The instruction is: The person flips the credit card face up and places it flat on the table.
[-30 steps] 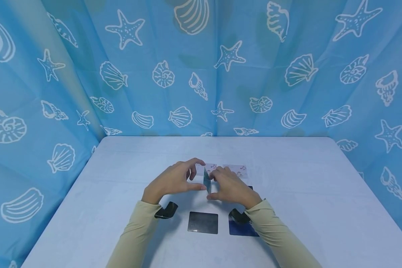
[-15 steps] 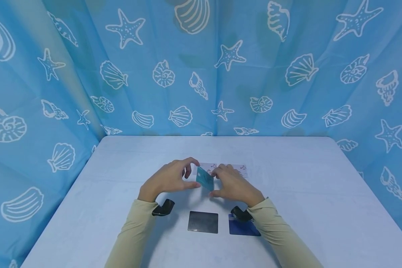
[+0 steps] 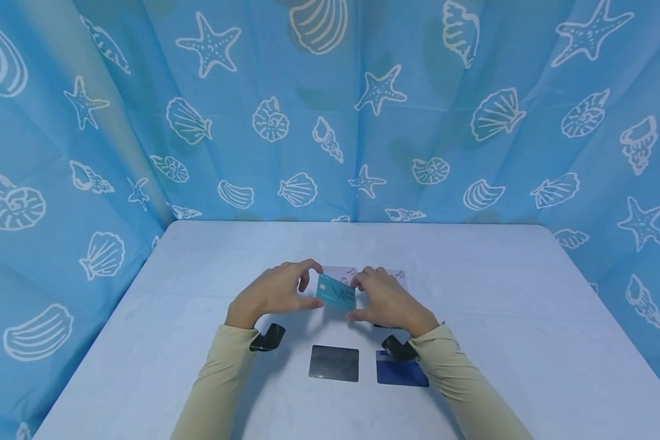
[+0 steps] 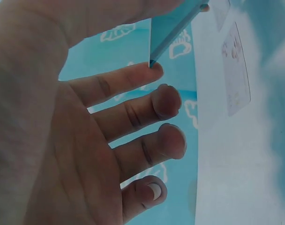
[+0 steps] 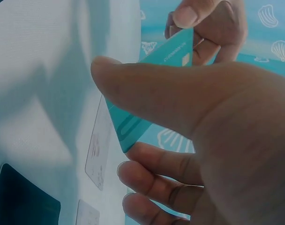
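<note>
A teal bank card, with a chip and dark lettering on its face, is held up tilted above the table between both hands. My left hand pinches its left edge between thumb and index finger. At the opposite edge my right hand grips the card by its corners, thumb below and index finger above. In the left wrist view the teal card touches the index fingertip, while the other fingers are spread below. The right wrist view shows the same card behind the right thumb.
A black card and a dark blue card lie on the white table nearer the body. Two pale patterned cards lie behind the hands, one partly covered. A dark card edge shows beneath the right hand.
The teal card has turned from nearly edge-on to show its printed face with the chip. My left hand has shifted slightly left, the right hand slightly right.
</note>
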The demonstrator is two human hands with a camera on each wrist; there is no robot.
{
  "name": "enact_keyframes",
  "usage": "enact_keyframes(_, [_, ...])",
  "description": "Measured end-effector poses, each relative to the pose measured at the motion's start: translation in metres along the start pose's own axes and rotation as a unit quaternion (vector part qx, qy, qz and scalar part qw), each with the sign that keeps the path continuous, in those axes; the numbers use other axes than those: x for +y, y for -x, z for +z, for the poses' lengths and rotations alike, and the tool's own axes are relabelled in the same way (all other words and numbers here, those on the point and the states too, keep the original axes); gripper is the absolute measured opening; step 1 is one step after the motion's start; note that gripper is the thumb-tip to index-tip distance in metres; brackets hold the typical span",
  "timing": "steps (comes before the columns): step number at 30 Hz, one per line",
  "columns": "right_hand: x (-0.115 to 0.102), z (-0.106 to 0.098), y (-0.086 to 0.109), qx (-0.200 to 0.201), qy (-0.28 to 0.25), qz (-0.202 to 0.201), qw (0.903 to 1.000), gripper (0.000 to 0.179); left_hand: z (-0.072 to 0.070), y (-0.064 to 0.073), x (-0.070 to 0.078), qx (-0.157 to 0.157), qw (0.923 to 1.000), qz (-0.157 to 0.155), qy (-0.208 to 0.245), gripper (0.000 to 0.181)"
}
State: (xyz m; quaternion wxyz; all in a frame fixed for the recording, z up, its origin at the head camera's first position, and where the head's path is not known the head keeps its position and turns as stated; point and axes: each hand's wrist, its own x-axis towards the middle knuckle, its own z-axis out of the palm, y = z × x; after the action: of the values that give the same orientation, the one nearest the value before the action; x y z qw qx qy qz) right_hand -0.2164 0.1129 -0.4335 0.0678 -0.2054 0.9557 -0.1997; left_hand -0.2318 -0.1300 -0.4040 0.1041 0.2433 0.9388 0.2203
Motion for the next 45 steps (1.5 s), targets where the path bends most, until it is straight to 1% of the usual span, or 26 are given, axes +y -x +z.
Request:
enact_keyframes(3, [0.000, -0.001, 0.000, -0.002, 0.003, 0.001, 1.0000, 0.057, 0.001, -0.001, -0.001, -0.004, 1.0000, -0.004, -0.002, 0.059])
enact_keyframes(15, [0.001, 0.000, 0.000, -0.006, 0.004, 0.007, 1.0000, 0.057, 0.004, -0.001, -0.002, -0.025, 0.9994, -0.023, 0.012, 0.057])
enact_keyframes(20, [0.001, 0.000, 0.001, -0.006, 0.000, 0.004, 1.0000, 0.056, 0.006, -0.003, -0.004, -0.029, 0.9992, -0.026, 0.005, 0.055])
enact_keyframes(27, [0.002, 0.002, -0.001, -0.013, 0.003, 0.010, 0.9999, 0.056, 0.010, -0.005, -0.007, -0.039, 0.9989, -0.026, -0.005, 0.052])
enact_keyframes(36, [0.005, 0.006, -0.003, -0.020, 0.010, 0.015, 0.9996, 0.055, 0.015, -0.008, -0.009, -0.052, 0.9977, -0.042, -0.013, 0.049])
enact_keyframes(45, [0.005, 0.010, -0.005, -0.030, 0.000, 0.024, 0.9993, 0.056, 0.020, -0.011, -0.012, -0.062, 0.9965, -0.054, -0.018, 0.051])
